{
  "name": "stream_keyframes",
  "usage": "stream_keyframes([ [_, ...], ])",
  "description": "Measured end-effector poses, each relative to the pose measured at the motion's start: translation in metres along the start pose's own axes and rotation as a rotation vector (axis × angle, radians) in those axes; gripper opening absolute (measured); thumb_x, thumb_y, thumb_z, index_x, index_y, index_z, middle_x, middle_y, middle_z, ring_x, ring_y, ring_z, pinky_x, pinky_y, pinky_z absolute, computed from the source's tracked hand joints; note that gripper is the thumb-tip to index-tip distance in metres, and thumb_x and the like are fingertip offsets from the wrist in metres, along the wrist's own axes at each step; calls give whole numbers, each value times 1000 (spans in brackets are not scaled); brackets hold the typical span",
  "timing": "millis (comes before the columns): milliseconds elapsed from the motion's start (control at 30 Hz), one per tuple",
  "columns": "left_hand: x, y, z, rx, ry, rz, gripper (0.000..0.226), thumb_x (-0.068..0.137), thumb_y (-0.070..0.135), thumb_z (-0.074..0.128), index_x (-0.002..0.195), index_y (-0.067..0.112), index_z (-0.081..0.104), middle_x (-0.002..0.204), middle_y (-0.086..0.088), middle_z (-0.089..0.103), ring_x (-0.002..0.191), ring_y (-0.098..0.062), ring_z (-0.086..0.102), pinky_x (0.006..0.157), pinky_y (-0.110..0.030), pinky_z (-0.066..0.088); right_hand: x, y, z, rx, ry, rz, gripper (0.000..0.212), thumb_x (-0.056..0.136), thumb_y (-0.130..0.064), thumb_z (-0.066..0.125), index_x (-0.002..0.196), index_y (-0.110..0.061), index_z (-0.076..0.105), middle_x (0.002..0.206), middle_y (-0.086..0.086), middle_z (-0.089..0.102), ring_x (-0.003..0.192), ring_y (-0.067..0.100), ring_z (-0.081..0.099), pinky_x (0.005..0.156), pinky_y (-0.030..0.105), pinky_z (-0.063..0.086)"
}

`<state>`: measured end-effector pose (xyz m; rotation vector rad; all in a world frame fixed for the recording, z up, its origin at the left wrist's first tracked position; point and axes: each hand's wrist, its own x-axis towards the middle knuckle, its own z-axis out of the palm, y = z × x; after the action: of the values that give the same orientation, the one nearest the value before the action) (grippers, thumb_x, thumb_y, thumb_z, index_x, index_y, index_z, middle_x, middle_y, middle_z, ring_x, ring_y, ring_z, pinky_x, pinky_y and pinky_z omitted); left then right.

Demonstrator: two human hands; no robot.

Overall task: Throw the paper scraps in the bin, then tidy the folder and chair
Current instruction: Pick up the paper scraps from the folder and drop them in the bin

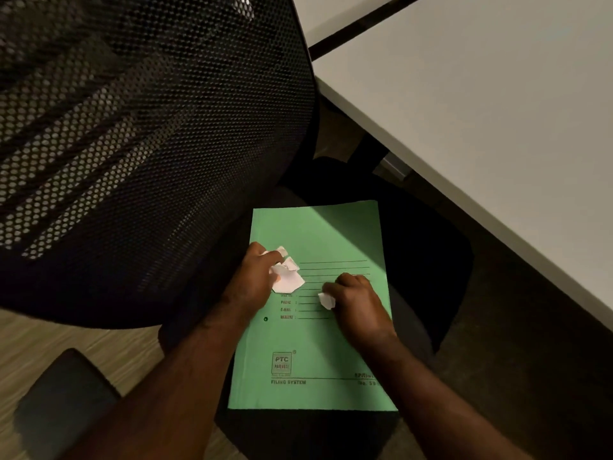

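A green folder lies flat on the black seat of an office chair. Over the folder's upper left, my left hand is closed around several white crumpled paper scraps. To its right, my right hand rests on the folder's printed lines and pinches one small white scrap. The bin is not in view.
The chair's black mesh backrest fills the upper left, close to my left arm. A white desk runs along the right, its edge just beyond the seat. A dark armrest pad sits at the lower left above a wood-pattern floor.
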<state>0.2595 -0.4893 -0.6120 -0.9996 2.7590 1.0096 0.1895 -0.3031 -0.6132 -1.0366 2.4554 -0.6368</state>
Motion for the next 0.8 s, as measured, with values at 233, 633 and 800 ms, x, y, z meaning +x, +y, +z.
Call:
stream_keyframes([
  [233, -33, 11, 6, -40, 68, 7, 25, 80, -9, 61, 103, -3, 68, 89, -16, 52, 81, -27, 51, 60, -19, 27, -55, -1, -8, 132, 133, 157, 28, 79, 1, 63, 102, -13, 71, 95, 8, 64, 95, 29, 54, 71, 29, 40],
  [633, -112, 92, 31, -56, -22, 285, 27, 83, -4, 59, 106, 5, 69, 97, -8, 58, 84, -15, 50, 67, -14, 28, -170, 21, -40, 173, 379, 382, 30, 74, 0, 67, 101, -13, 71, 91, 7, 64, 88, 27, 55, 70, 27, 35],
  [800, -136, 138, 60, -18, -45, 419, 26, 77, -8, 60, 99, 3, 70, 92, -15, 61, 82, -19, 53, 68, -17, 30, -210, 52, -58, 158, 482, 471, 32, 79, 0, 62, 107, -11, 70, 96, 10, 63, 92, 29, 54, 74, 28, 38],
])
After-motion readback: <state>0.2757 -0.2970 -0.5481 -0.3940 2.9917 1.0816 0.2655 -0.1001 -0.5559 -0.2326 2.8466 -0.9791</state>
